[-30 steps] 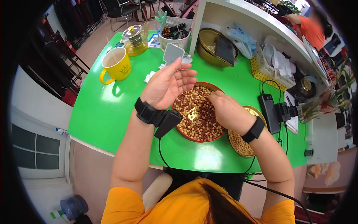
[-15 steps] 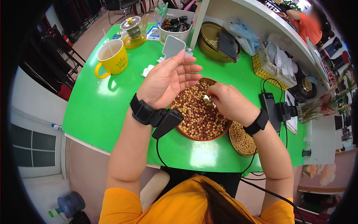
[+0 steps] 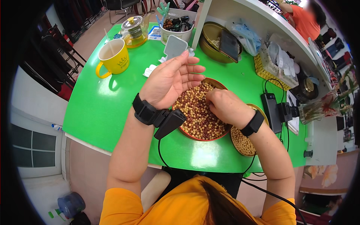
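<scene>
A round red-rimmed bowl (image 3: 202,129) on the green table holds tan and reddish-brown beans mixed together. My right hand (image 3: 228,107) is over its right side, fingertips pinched down at the beans; what they hold, if anything, is hidden. Past the bowl's upper left edge, my left hand (image 3: 170,80) is raised with its palm facing right, fingers stretched and slightly curved, nothing in it. Under my right wrist lies a smaller yellowish bowl of tan beans (image 3: 242,142), partly covered by the forearm.
At the left stand a yellow mug (image 3: 119,62) and a glass teapot (image 3: 135,37). Behind my left hand are a grey phone stand (image 3: 175,47) and a white basket (image 3: 180,35). An olive bowl (image 3: 210,52) with a phone sits far right. Black cables (image 3: 288,138) run beside my right arm.
My right hand has shifted slightly left and down within the bean bowl, and the pale thing seen at its fingertips no longer shows. The left hand has barely moved.
</scene>
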The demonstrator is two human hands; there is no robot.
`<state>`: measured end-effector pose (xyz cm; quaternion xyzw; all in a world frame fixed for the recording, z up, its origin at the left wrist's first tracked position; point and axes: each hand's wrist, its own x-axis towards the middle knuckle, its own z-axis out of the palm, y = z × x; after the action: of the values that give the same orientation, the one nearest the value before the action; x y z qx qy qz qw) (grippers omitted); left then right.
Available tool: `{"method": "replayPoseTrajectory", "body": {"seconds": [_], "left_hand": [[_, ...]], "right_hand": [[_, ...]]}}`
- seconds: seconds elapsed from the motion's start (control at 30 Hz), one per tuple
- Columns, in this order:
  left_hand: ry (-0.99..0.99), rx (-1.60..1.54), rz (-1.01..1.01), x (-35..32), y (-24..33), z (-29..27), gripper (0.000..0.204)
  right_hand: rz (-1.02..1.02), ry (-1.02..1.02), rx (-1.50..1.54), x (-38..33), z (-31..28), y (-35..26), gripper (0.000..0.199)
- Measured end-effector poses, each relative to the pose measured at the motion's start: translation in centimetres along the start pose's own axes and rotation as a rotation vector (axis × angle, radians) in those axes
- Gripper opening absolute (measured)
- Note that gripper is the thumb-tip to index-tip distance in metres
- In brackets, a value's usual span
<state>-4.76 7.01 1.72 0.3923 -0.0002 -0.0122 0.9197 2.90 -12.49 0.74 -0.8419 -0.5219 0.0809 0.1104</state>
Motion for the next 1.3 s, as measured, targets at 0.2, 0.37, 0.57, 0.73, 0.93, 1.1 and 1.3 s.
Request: {"method": "replayPoseTrajectory", "body": {"seconds": [0.2, 0.37, 0.57, 0.73, 0.93, 1.1, 1.3], "left_hand": [[0.032, -0.029, 0.015, 0.0, -0.1, 0.4, 0.033], [0.032, -0.007, -0.002, 0.0, -0.3, 0.0, 0.035], [0.037, -0.009, 0.012, 0.0, 0.0, 0.6, 0.032], [0.04, 0.017, -0.001, 0.1, -0.4, 0.8, 0.031], [0.065, 0.012, -0.001, 0.1, -0.4, 0.4, 0.031], [0.039, -0.011, 0.019, 0.1, -0.3, 0.6, 0.031], [0.007, 0.016, 0.026, -0.2, 0.0, 0.2, 0.035]], "right_hand": [[-0.038, 0.034, -0.077, -0.2, 0.1, -0.2, 0.007], [0.007, 0.063, 0.211, -1.6, -4.0, -0.9, 0.009], [0.098, -0.075, 0.198, -6.9, -8.5, 0.6, 0.011], [0.004, 0.029, 0.115, -5.9, -7.0, 0.5, 0.009], [-0.028, -0.019, -0.168, -2.4, -1.5, -0.3, 0.012], [0.036, -0.092, 0.054, -1.2, -2.4, -0.6, 0.013], [0.112, -0.114, 0.147, -0.9, -4.3, -0.7, 0.014]]}}
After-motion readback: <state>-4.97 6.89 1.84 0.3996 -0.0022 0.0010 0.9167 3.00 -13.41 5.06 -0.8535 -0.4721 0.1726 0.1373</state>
